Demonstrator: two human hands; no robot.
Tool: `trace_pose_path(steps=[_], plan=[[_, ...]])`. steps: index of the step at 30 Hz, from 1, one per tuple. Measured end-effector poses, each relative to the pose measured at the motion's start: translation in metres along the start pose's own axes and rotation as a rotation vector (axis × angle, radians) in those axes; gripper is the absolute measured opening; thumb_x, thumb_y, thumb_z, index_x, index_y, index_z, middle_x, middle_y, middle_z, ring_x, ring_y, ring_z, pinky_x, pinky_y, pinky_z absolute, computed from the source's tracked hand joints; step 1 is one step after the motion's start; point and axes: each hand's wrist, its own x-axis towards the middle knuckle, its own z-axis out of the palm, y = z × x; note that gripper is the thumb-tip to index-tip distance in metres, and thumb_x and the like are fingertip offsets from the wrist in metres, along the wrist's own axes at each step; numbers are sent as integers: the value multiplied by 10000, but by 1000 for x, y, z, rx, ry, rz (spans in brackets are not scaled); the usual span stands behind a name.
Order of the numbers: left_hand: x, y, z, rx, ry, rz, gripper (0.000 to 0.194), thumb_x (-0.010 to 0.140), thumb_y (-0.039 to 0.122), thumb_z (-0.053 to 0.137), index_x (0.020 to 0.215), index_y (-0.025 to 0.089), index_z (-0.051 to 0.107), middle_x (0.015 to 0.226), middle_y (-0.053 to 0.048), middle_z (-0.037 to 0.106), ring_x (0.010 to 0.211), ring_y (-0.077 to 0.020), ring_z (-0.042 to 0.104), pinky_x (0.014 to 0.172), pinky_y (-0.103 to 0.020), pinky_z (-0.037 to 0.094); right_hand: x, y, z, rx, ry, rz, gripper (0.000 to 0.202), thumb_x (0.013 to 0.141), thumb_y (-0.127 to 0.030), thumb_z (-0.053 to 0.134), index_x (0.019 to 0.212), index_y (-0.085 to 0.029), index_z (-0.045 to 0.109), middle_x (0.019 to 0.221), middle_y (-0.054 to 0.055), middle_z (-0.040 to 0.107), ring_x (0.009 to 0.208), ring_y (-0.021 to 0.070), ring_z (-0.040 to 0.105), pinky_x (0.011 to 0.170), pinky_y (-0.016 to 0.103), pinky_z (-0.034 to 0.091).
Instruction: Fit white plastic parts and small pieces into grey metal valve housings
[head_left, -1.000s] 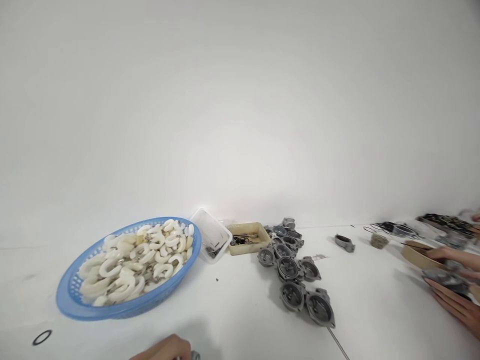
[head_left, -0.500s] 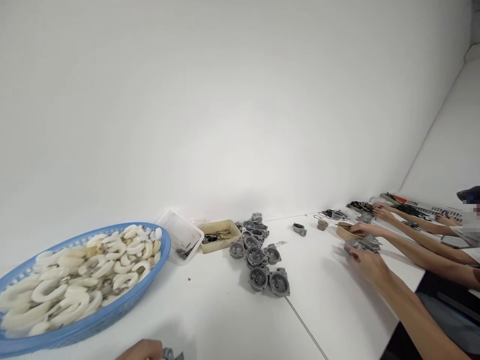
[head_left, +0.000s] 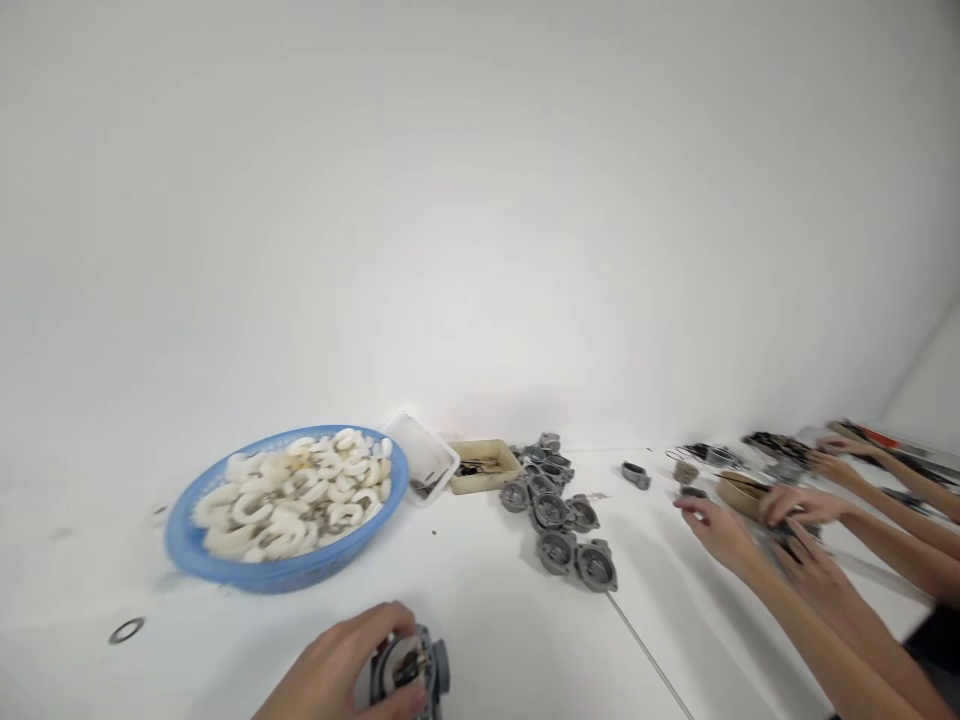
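At the bottom centre, my left hand (head_left: 345,665) is closed around a round grey metal housing (head_left: 411,668), with thumb and fingers on its rim. Darker and brassy parts show inside its opening. A hand reaching in from the lower right, which looks like my right hand (head_left: 720,537), has its fingers stretched leftward. Just behind its fingertips lies a small dark grey part (head_left: 692,492); contact with it is unclear. Several similar grey housings (head_left: 556,552) stand clustered on the white table, between my two hands and farther back.
A blue basket (head_left: 289,575) of white curved pieces stands left. Beside it are a white tray (head_left: 442,462) and a cream tray (head_left: 482,486) with small parts. A dark ring (head_left: 126,630) lies far left. A co-worker's hands (head_left: 814,575) work near a tan bowl (head_left: 739,493).
The view has swung left, so things appear farther right. My left hand and its housing have come more into view. A hand has appeared at the right beside a small grey part.
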Motion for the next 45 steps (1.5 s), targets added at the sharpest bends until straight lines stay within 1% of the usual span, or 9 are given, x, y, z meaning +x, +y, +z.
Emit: trace_pose_path(steps=[2,5,9,11,14,18,28,38,45], plan=[[-5,6,-6,-19,-19,-28,312,841,397,711,1130,284,688,1144,-14,712,1060,-244,641,849,-245,485,12,-55,17,61,-120,-132,338,909,-344,483,906,-302,819,921,154,808,647,279,742,616,398,596],[-10,10,-9,-74,-20,-50,340,827,375,739,1156,304,690,1187,-10,691,1150,-264,595,886,-270,468,22,-160,42,124,-271,-388,352,999,-369,453,1150,-313,766,1076,85,791,819,231,750,676,318,607],[-11,3,-5,-105,10,18,362,814,418,797,1139,291,700,1132,-14,697,1091,-264,603,866,-292,452,27,-300,90,86,-349,-682,301,1051,-288,480,1249,-298,707,1179,37,752,1057,192,701,944,301,551],[-9,-2,-1,-106,29,76,364,802,433,824,1110,280,704,1080,-9,709,1051,-263,615,839,-297,444,27,-351,119,15,-374,-779,228,1031,-270,574,1206,-247,719,1185,56,741,1145,221,666,1033,354,515],[-7,-8,4,-110,55,127,410,768,473,870,1095,287,709,1061,6,723,1047,-266,622,870,-310,437,28,-393,155,-115,-371,-824,232,1017,-335,657,1186,-180,690,1229,81,700,1125,248,667,1002,468,548],[-3,-13,9,-113,84,171,458,734,516,900,1085,290,712,1029,13,732,998,-253,640,861,-308,441,30,-400,177,-216,-326,-799,257,1028,-354,648,1231,-198,669,1295,88,667,1099,234,674,957,447,583],[-6,-8,4,-115,70,170,358,792,449,819,1061,259,679,1043,-9,718,994,-253,619,836,-300,427,33,-403,188,-300,-351,-738,288,1028,-357,648,1268,-198,652,1316,95,656,1100,236,674,947,448,589],[-5,2,-6,-36,-10,81,271,860,386,674,1100,261,656,1124,-14,697,1021,-242,603,844,-270,453,39,-401,168,-238,-389,-691,325,1017,-353,666,1292,-183,637,1322,92,651,1135,258,667,963,483,580],[-2,8,-8,11,-15,67,255,847,348,642,1085,259,672,1067,-8,714,987,-227,632,822,-252,453,23,-380,141,104,-453,-599,232,1011,-326,661,1188,-179,685,1288,85,674,1212,274,623,1059,529,495]])
